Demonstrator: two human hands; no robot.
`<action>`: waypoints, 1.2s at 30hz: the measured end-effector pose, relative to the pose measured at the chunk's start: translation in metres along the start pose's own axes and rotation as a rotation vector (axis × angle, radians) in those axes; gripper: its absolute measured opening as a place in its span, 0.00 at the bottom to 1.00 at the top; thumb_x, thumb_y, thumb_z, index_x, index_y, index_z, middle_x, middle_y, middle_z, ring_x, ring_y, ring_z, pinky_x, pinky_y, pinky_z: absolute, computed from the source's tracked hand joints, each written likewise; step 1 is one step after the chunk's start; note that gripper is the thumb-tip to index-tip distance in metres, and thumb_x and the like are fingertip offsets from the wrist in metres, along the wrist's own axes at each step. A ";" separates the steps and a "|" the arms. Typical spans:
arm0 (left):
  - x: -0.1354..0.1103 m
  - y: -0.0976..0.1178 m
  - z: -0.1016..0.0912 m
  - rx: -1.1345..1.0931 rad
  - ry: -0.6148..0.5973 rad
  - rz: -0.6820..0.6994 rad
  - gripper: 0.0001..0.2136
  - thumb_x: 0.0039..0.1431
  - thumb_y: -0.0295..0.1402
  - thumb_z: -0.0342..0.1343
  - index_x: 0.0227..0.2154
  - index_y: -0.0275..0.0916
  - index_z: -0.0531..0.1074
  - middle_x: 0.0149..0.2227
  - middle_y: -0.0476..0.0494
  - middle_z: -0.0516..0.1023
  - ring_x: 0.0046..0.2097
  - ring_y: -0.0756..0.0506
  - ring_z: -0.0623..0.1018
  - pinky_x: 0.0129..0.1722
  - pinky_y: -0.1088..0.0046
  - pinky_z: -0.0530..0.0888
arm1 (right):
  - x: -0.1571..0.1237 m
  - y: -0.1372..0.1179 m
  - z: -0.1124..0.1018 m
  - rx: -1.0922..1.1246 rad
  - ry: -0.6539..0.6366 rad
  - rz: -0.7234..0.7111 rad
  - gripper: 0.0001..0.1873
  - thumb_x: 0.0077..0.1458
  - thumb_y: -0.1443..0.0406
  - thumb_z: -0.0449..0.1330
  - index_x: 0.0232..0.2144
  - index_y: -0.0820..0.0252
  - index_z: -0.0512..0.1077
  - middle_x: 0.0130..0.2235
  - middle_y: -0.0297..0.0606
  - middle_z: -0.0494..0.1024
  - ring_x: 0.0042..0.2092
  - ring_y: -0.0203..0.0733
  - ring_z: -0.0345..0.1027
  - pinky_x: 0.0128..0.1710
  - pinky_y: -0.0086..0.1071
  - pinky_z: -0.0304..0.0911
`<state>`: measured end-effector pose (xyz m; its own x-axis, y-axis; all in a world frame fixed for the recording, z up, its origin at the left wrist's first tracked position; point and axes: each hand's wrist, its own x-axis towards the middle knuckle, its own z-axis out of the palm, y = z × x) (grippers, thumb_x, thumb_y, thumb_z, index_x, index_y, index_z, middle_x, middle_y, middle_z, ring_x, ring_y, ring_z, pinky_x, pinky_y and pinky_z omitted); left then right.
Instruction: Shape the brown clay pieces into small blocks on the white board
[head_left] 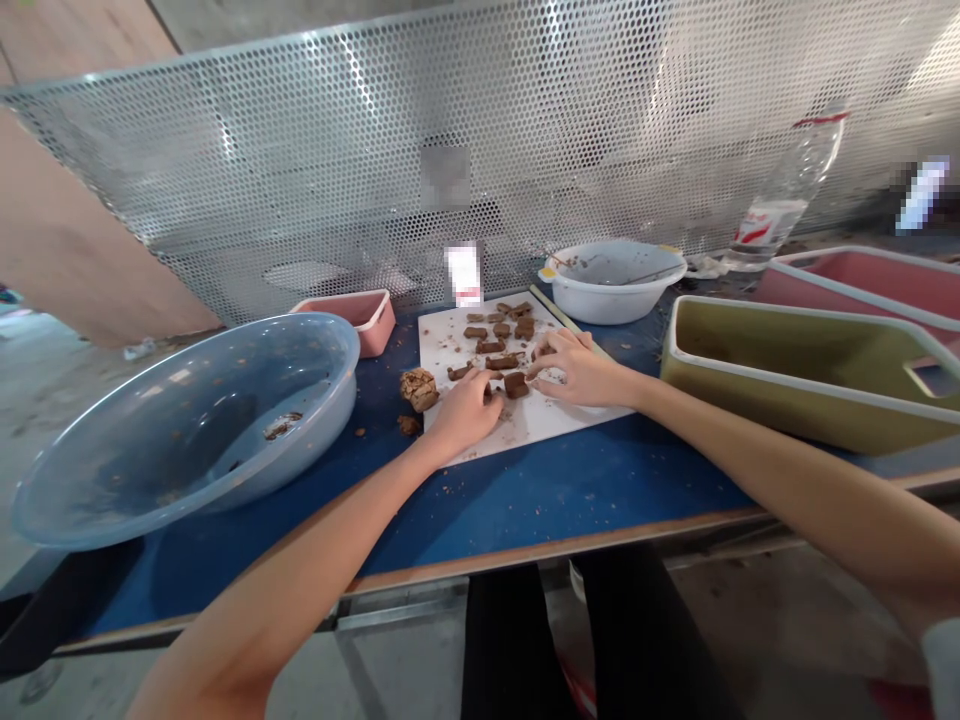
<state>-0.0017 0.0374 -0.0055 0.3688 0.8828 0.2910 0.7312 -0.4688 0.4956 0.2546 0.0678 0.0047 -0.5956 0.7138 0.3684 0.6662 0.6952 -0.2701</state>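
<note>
A white board (pixel 480 450) lies on the blue tabletop, carrying several small brown clay-like pieces (pixel 491 347) in rough rows. My left hand (pixel 466 410) rests on the board's near left part, fingers bent, with a small gap between thumb and forefinger. Close to its fingertips is a short brown block (pixel 516 385). On that block's other side, my right hand (pixel 566 368) curves inward, thumb and fingers apart. Whether either hand touches the block is hard to tell. At the board's left edge sits a larger crumbly brown lump (pixel 418 389), with a smaller chunk (pixel 409 425) in front of it.
A big blue translucent basin (pixel 300 440) stands at left, a small pink container (pixel 379 325) behind it. Back right is a white basin (pixel 611 302); nearer, an olive bin (pixel 750 390), a pink bin (pixel 825 275) and a plastic bottle (pixel 780 200). A perforated metal panel (pixel 337 170) rises behind.
</note>
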 end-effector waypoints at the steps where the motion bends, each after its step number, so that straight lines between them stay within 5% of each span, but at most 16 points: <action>1: 0.000 0.000 0.000 -0.002 -0.004 -0.002 0.16 0.66 0.26 0.55 0.55 0.38 0.76 0.55 0.35 0.80 0.53 0.35 0.81 0.54 0.57 0.77 | 0.000 0.000 -0.001 0.007 0.006 -0.006 0.15 0.68 0.53 0.61 0.44 0.51 0.84 0.52 0.45 0.73 0.58 0.59 0.65 0.61 0.58 0.55; 10: 0.000 0.000 -0.001 0.034 -0.013 -0.012 0.16 0.66 0.27 0.55 0.55 0.37 0.77 0.52 0.36 0.80 0.49 0.37 0.81 0.48 0.60 0.77 | 0.000 -0.005 0.001 0.015 -0.049 0.008 0.16 0.68 0.53 0.60 0.48 0.49 0.84 0.53 0.45 0.74 0.58 0.59 0.66 0.59 0.55 0.56; 14: -0.001 0.001 -0.001 0.017 -0.018 -0.014 0.18 0.66 0.26 0.54 0.57 0.38 0.76 0.54 0.36 0.80 0.52 0.36 0.81 0.50 0.60 0.77 | 0.000 0.000 -0.002 0.006 -0.003 0.002 0.14 0.68 0.54 0.60 0.43 0.51 0.84 0.52 0.45 0.74 0.57 0.59 0.67 0.59 0.56 0.55; 19: -0.001 0.001 -0.001 0.014 -0.011 -0.009 0.17 0.66 0.26 0.54 0.56 0.37 0.76 0.55 0.36 0.80 0.55 0.35 0.81 0.54 0.58 0.77 | 0.000 -0.006 0.000 0.038 -0.057 -0.044 0.15 0.68 0.54 0.60 0.50 0.48 0.83 0.53 0.45 0.73 0.59 0.58 0.66 0.58 0.53 0.56; 26: -0.001 0.001 -0.002 0.014 -0.020 -0.011 0.18 0.67 0.26 0.54 0.57 0.37 0.76 0.54 0.36 0.79 0.53 0.36 0.81 0.52 0.58 0.78 | -0.001 -0.001 -0.003 -0.022 0.019 -0.017 0.13 0.68 0.56 0.60 0.42 0.51 0.84 0.51 0.44 0.74 0.57 0.58 0.66 0.58 0.54 0.55; 36: -0.001 0.001 -0.001 0.016 -0.026 -0.023 0.18 0.67 0.27 0.54 0.57 0.37 0.76 0.56 0.35 0.79 0.55 0.35 0.81 0.54 0.57 0.77 | -0.003 -0.011 -0.009 -0.029 -0.104 -0.121 0.16 0.71 0.57 0.58 0.53 0.44 0.83 0.52 0.44 0.72 0.57 0.57 0.65 0.56 0.52 0.55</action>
<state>-0.0014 0.0362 -0.0044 0.3666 0.8938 0.2582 0.7484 -0.4482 0.4889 0.2528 0.0574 0.0145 -0.7150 0.6307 0.3018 0.5983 0.7752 -0.2026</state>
